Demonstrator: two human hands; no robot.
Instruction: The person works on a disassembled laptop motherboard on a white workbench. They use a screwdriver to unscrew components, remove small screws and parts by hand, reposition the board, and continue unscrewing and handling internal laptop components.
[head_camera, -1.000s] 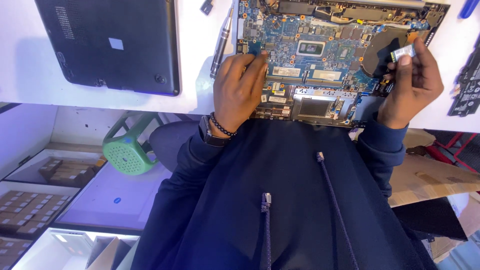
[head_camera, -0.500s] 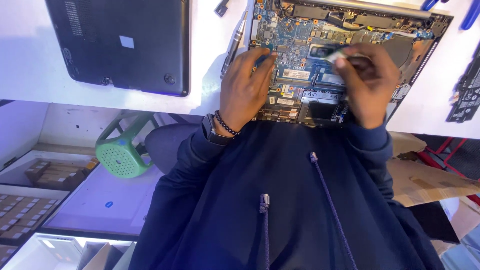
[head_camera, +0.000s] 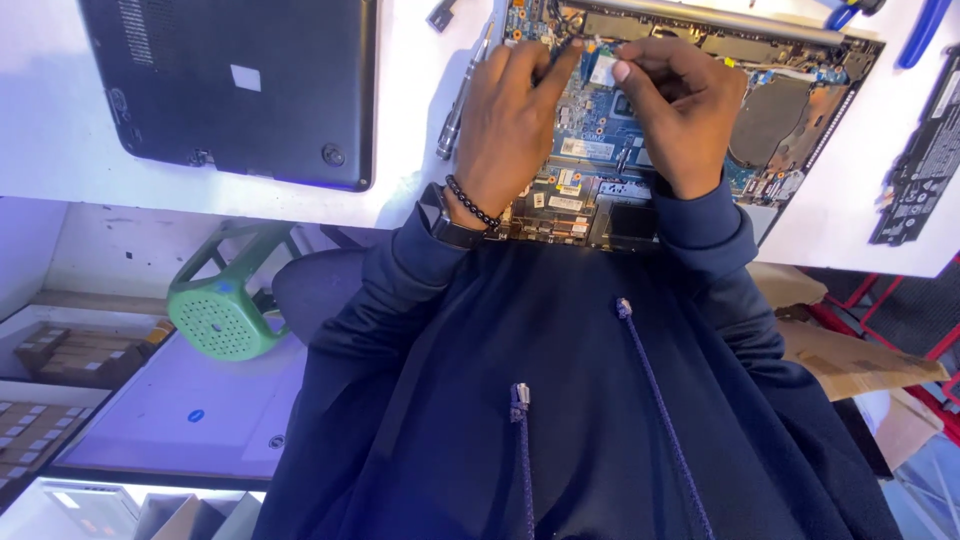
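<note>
Opened laptop (head_camera: 690, 120) at the white table's (head_camera: 420, 190) near edge, circuit board bared. Left hand (head_camera: 510, 120) and right hand (head_camera: 680, 105) over it, fingertips pinching a small pale card (head_camera: 602, 68). Screwdriver (head_camera: 458, 100) just left; black cover (head_camera: 240, 85) beyond; battery (head_camera: 920, 150) far right.
</note>
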